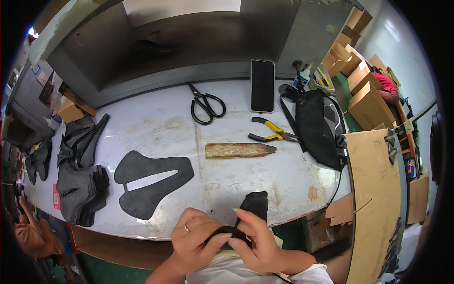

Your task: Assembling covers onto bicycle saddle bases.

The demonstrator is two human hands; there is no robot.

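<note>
Near the table's front edge, my left hand (196, 236) and my right hand (260, 239) pinch a limp black leather-like piece (256, 206) between thumbs and fingers. It is folded between the thumbs, and one flap sticks up past my right fingers. Part of it is hidden by my hands. A ring sits on a left finger. Just beyond my left hand lies a flat black cut-out panel (135, 165) with a long slot in its middle. Ahead of my hands rests a worn, tapered tool (236, 150) with a dark pointed tip.
Black-handled scissors (204, 105), a phone (262, 87) and yellow-black pliers (274, 131) lie farther back. A black bag (314, 123) sits at the right, beside a cardboard sheet (376, 189). Stacked black panels (80, 196) occupy the left. Other people (38, 236) appear at both sides.
</note>
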